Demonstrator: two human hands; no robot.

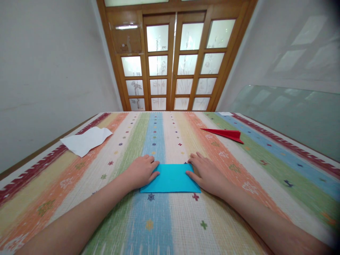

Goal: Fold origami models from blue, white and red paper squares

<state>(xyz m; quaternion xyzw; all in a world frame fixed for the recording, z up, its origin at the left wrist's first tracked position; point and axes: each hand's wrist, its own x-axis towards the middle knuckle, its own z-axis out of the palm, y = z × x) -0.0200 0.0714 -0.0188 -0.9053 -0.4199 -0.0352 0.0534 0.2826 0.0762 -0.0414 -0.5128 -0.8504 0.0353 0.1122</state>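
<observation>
A folded blue sheet of paper point(171, 179) lies flat on the striped cloth of the table point(164, 219), straight in front of me. My left hand point(140, 171) rests palm down on its left edge, fingers together over the upper left corner. My right hand point(205, 172) presses on the right edge, its thumb lying on the paper. Neither hand lifts the sheet; both hold it flat against the cloth.
A red paper plane point(225, 134) lies at the far right of the table. A crumpled white sheet point(86, 140) sits at the far left near the edge. Beyond the table stand wooden doors with frosted glass panes point(175, 63). A glass pane point(292, 113) leans by the right wall.
</observation>
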